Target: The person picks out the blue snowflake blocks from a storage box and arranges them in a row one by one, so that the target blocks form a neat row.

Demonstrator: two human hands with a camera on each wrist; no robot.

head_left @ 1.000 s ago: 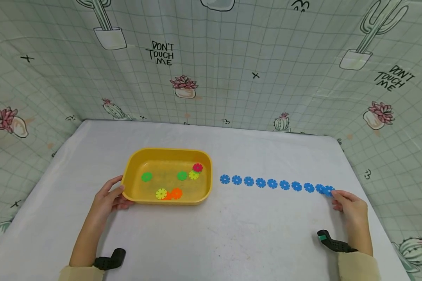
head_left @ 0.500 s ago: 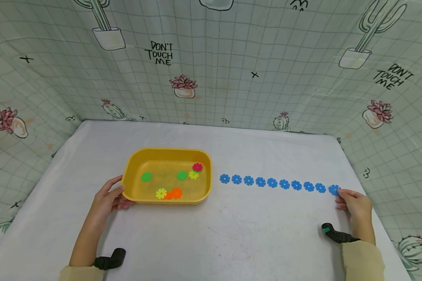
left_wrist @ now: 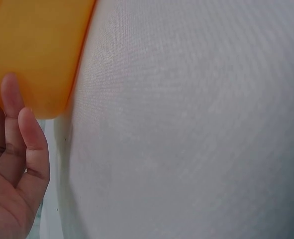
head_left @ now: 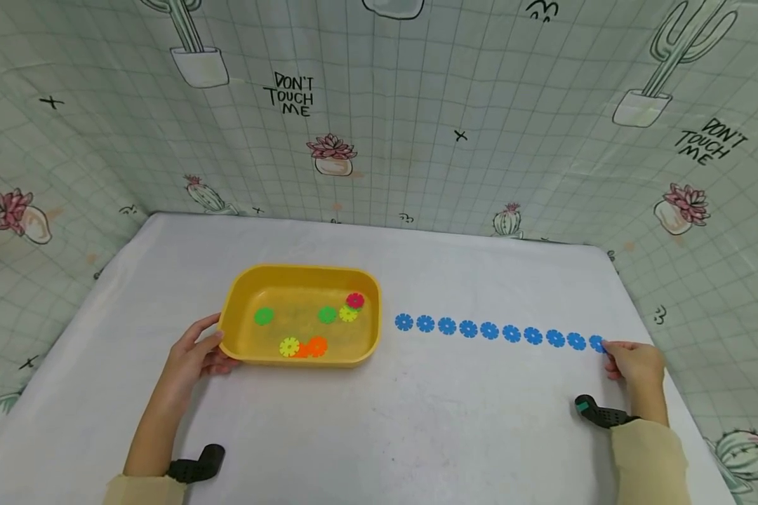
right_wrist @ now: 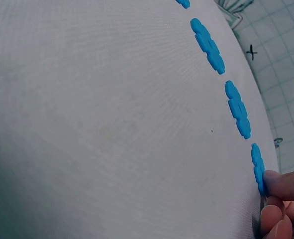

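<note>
My right hand (head_left: pixel 640 366) pinches a blue snowflake disc (head_left: pixel 596 343) at the right end of a row. In the right wrist view, the thumb and fingertips meet the edge of that blue disc (right_wrist: pixel 257 167), which lies close to the table. Several more blue snowflake discs (head_left: pixel 511 333) run leftward from it, spaced apart and flat. At the left, my left hand (head_left: pixel 192 358) grips the near-left corner of a yellow tray (head_left: pixel 303 364), thumb at the rim and fingers against the outer wall. Green discs (head_left: pixel 264 316), yellow (head_left: pixel 289 347), orange and red ones lie inside.
A white cloth covers the table (head_left: pixel 417 428). Its right edge runs close beside my right hand. Behind stands a grid-patterned curtain (head_left: pixel 404 140) with cactus drawings. Black wrist cameras (head_left: pixel 198 464) sit on both forearms.
The right hand has moved the last blue disc rightward, off its overlap with the neighbouring disc, then slightly back left beside it. My left hand and the tray have stayed put.
</note>
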